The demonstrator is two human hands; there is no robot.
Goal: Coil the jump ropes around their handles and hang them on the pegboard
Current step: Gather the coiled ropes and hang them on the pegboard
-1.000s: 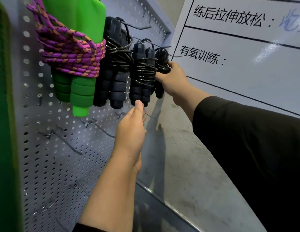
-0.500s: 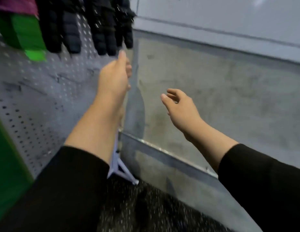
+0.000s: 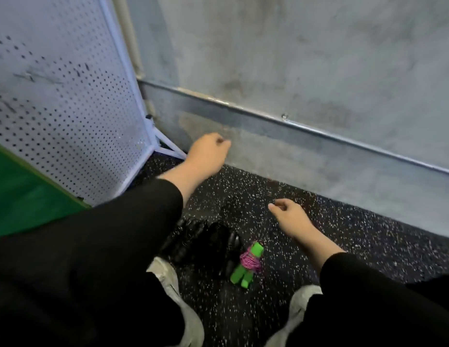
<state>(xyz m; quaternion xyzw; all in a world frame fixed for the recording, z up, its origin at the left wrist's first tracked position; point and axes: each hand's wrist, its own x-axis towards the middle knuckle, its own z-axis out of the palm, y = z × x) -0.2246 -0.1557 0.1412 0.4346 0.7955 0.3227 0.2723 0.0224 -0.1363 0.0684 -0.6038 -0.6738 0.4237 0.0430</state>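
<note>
On the speckled black floor lies a jump rope with green handles [image 3: 246,266], its purple cord coiled round them. Beside it, to the left, a dark pile of black jump ropes [image 3: 206,244] lies blurred between my feet. My left hand [image 3: 207,152] hangs low near the foot of the white pegboard [image 3: 68,108], fingers loosely curled and holding nothing. My right hand [image 3: 291,216] hangs above the floor to the right of the ropes, fingers also loosely curled and holding nothing. The hung ropes are out of view.
The pegboard's white frame leg [image 3: 168,146] stands at the corner by the grey wall [image 3: 293,71] and its metal skirting [image 3: 318,136]. A green surface [image 3: 23,196] lies at the left. My grey shoes [image 3: 173,284] stand either side of the ropes.
My right hand let go of the hung black rope and both hands dropped. The view swung down from the pegboard hooks to the floor, where more ropes now show.
</note>
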